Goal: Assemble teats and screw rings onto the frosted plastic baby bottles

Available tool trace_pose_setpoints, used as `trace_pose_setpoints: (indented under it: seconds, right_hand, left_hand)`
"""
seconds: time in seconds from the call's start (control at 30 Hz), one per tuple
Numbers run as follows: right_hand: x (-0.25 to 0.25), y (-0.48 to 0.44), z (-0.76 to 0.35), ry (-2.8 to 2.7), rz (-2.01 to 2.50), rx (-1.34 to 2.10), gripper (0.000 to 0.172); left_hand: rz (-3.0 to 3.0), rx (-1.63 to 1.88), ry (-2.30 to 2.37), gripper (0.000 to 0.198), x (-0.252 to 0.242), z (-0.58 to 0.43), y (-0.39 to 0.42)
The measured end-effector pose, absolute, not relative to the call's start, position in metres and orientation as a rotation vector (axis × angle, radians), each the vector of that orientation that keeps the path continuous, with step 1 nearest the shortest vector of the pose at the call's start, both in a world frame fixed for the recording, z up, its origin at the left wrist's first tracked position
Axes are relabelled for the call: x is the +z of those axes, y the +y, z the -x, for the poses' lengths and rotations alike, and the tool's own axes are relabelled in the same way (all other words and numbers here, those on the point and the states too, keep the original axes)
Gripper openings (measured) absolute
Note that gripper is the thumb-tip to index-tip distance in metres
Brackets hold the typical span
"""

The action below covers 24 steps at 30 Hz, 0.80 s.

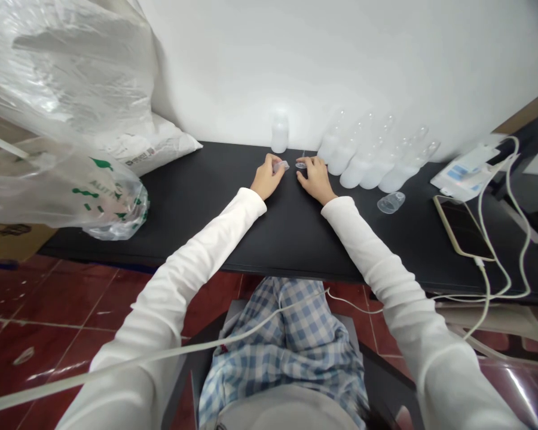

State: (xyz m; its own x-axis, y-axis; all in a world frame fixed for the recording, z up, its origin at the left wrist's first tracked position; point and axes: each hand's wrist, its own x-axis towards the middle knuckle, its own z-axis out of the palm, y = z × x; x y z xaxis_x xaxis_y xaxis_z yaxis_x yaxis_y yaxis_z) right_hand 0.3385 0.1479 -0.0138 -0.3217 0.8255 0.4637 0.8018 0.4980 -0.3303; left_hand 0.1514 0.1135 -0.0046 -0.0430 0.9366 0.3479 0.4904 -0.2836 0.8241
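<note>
My left hand (267, 177) is closed on a small translucent piece (281, 166), cup- or ring-like and partly covered by the fingers. A short gap to the right, my right hand (314, 178) has its thumb and fingertips at a clear, thin-tipped piece that looks like a bottle nipple (300, 164), low over the black table (291, 233). Just beyond my hands, an uncapped whitish baby bottle (279, 134) stands upright by the wall. Several whitish bottles with clear domed caps (352, 173) are grouped right of my right hand. Nearer me lies a loose clear cap (391, 203).
A phone (462, 228) with a white charging cable (485, 280) lies at the right, beside a white and blue packet (467, 172). Large plastic bags (67, 179) crowd the left end. Another cable (233, 339) crosses over my lap.
</note>
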Motion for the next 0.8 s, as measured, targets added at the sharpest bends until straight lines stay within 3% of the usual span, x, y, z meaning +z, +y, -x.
trace_pose_setpoints:
  seconds: [0.13, 0.33, 0.8]
  right_hand:
    - [-0.01, 0.135, -0.346, -2.032, 1.086, 0.202, 0.035]
    - [0.0, 0.104, -0.344, -1.932, 0.83, 0.5, 0.052]
    - [-0.006, 0.11, -0.342, -1.871, 0.935, 0.396, 0.044]
  left_hand:
    - [-1.426, 1.346, 1.402, 0.014, -0.004, -0.151, 0.118]
    - [-1.15, 1.321, 1.237, 0.017, 0.005, -0.158, 0.117]
    - [-1.399, 1.143, 1.078, 0.024, 0.007, -0.168, 0.102]
